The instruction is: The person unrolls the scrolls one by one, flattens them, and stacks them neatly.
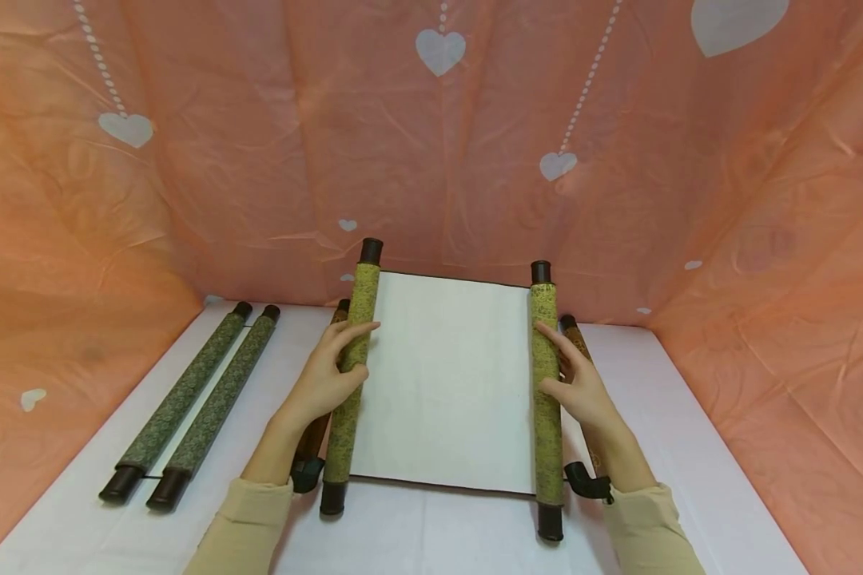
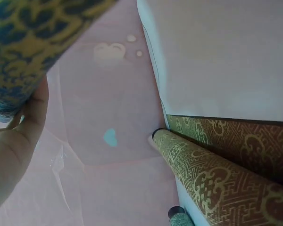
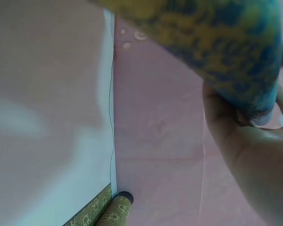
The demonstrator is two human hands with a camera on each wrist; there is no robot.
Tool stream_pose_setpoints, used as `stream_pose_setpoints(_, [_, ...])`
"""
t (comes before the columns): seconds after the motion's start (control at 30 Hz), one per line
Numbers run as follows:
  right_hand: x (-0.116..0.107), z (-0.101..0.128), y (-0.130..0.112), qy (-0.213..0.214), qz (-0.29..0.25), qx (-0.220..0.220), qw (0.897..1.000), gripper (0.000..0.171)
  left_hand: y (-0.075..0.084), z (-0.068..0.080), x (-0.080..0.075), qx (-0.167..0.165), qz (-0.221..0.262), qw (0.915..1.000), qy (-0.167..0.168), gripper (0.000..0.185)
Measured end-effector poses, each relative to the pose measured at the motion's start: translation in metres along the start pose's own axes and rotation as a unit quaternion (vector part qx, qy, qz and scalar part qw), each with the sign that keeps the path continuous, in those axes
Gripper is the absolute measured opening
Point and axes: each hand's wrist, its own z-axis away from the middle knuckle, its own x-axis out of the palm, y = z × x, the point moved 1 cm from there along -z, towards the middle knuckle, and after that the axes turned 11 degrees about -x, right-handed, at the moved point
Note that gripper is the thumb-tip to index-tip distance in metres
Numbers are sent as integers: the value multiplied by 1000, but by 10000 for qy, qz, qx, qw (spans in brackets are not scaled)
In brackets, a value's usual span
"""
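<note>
A scroll is spread open in the head view, its blank white sheet (image 1: 449, 383) stretched between two yellow-green patterned rollers. My left hand (image 1: 327, 375) grips the left roller (image 1: 365, 295), fingers over it and thumb below. My right hand (image 1: 582, 391) grips the right roller (image 1: 544, 431) the same way. The far ends of the rollers look lifted towards the backdrop. In the left wrist view the roller (image 2: 33, 37) lies against my left hand (image 2: 14, 155). In the right wrist view the roller (image 3: 217, 42) sits in my right hand (image 3: 250, 160).
A brown and gold scroll (image 2: 212, 179) lies under the open one, with dark ends (image 1: 582, 479) sticking out on both sides. Two rolled dark green scrolls (image 1: 180, 399) lie side by side at the left of the white table (image 1: 690, 447). A pink heart-print backdrop (image 1: 475, 160) encloses the back and sides.
</note>
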Motion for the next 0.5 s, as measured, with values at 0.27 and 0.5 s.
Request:
stream_pose_setpoints(0.27, [2, 0, 2, 131, 131, 177, 9997, 93, 0, 0, -5, 305, -347, 9989, 51, 65])
stream_pose_setpoints(0.5, [-6, 2, 0, 225, -36, 115, 9997, 106, -1, -2, -11, 407, -336, 9986, 36, 80])
